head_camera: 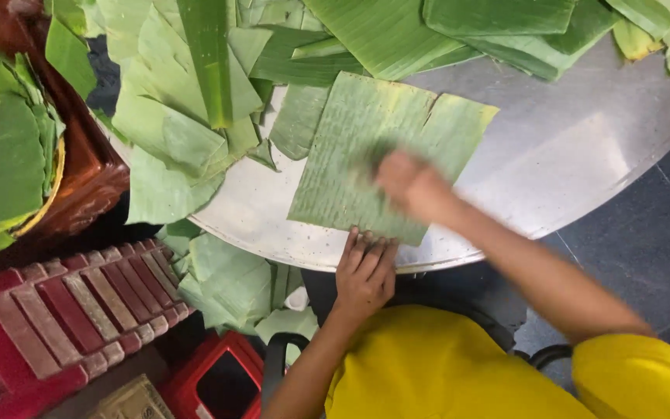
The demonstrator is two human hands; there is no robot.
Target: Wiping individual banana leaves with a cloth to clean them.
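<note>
Left hand pins banana leaf — round steel table, dark floor.

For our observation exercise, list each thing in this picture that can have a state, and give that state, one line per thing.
Squarish green banana leaf piece: flat on the tray, split at its top edge.
Round metal tray: part covered by leaves.
Left hand: fingers flat on the leaf's near edge.
Right hand: blurred, on the leaf.
Heap of green leaf pieces: loosely piled, overlapping.
Red plastic stool: lying beside the tray.
</note>
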